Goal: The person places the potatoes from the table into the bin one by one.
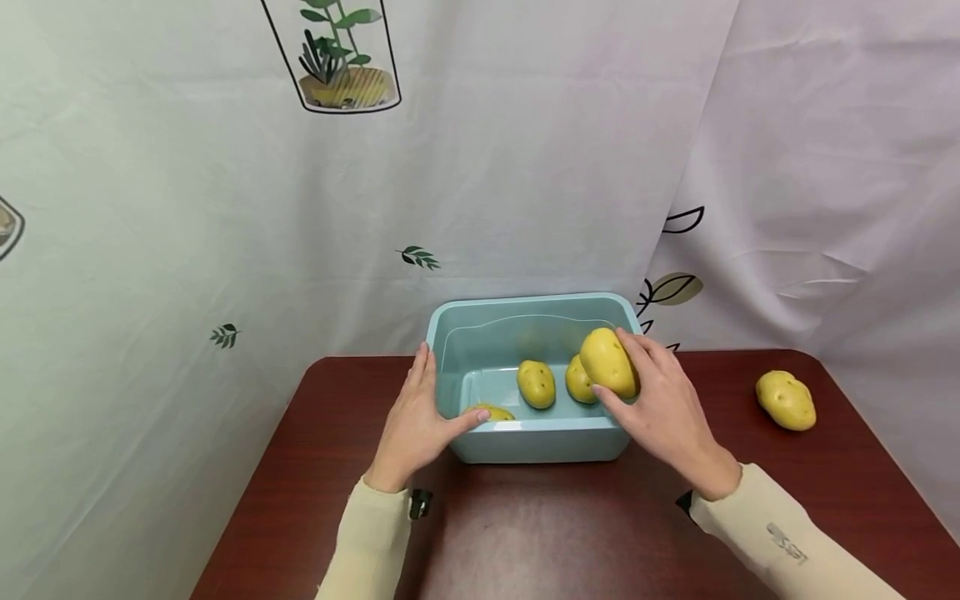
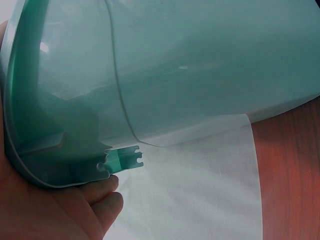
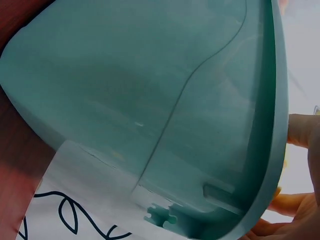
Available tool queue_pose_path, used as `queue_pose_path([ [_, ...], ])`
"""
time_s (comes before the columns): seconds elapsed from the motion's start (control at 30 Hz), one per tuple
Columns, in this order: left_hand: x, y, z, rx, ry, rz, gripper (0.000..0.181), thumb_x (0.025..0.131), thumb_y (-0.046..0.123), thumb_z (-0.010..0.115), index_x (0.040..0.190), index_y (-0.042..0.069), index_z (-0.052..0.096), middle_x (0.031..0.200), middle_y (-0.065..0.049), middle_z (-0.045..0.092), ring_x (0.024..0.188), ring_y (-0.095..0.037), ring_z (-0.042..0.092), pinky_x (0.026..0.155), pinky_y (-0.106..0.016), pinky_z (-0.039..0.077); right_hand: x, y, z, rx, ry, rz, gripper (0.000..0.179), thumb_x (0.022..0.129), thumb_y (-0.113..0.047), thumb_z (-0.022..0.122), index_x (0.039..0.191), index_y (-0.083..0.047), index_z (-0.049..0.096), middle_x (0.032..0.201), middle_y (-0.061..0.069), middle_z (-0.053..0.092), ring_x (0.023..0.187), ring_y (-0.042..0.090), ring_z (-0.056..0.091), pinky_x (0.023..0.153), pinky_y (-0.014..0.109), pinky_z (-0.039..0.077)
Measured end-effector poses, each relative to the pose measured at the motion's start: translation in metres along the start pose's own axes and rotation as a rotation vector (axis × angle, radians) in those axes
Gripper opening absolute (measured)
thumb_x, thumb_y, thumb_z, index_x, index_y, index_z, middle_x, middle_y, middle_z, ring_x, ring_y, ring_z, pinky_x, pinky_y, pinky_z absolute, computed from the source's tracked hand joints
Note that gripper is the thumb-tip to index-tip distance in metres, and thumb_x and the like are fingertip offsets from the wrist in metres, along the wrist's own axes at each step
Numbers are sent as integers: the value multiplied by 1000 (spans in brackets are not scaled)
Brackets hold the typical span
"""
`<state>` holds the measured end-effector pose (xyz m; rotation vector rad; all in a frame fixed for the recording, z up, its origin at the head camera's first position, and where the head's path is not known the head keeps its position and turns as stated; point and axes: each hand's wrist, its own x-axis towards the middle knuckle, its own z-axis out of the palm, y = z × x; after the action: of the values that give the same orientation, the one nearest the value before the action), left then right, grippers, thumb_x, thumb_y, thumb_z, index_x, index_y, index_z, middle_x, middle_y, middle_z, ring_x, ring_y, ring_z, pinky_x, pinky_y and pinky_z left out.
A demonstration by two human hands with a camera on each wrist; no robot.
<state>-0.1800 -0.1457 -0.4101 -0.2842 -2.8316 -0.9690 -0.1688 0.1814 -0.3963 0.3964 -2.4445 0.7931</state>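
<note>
A light blue plastic bin [image 1: 540, 443] stands on the table. My left hand [image 1: 420, 421] rests against its front left corner, fingers extended along the left side and thumb over the front rim. Seen from the left wrist, fingertips [image 2: 107, 202] lie against the bin's outside. My right hand [image 1: 663, 400] grips a yellow potato [image 1: 606, 362] between thumb and fingers over the bin's right part. Inside the bin lie a potato [image 1: 536, 384] in the middle, another potato [image 1: 579, 381] partly behind the held one, and a third potato [image 1: 491, 412] mostly hidden by the front wall.
Another potato [image 1: 786, 401] lies on the dark red wooden table [image 1: 540, 533], right of the bin. A pale cloth [image 1: 525, 167] with plant prints hangs behind the table, close to the bin's back.
</note>
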Motion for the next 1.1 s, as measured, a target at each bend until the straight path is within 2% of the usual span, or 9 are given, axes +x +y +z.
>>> queue_pose_path([
  [0.63,0,1,1,2,-9,-7,124,76,74,71,160,2,15,169,-7,5,154,-30,11,117,-56,25,3,6,12,-4,-60,36,77,80,-22,84,145,1,50,129,21,56,113,37,53,88,55,49],
  [0.83,1,0,1,5,-9,-3,126,75,76,70,160,2,15,169,-9,6,154,-29,10,116,-56,26,5,6,12,2,-132,47,78,80,-25,84,146,-1,50,133,20,56,116,38,53,91,55,47],
  [1.1,0,2,1,2,-5,-8,121,77,66,76,160,0,16,169,-8,6,154,-29,10,116,-57,26,7,6,11,6,-210,74,78,82,-30,84,147,-2,50,134,19,57,117,36,54,92,54,47],
])
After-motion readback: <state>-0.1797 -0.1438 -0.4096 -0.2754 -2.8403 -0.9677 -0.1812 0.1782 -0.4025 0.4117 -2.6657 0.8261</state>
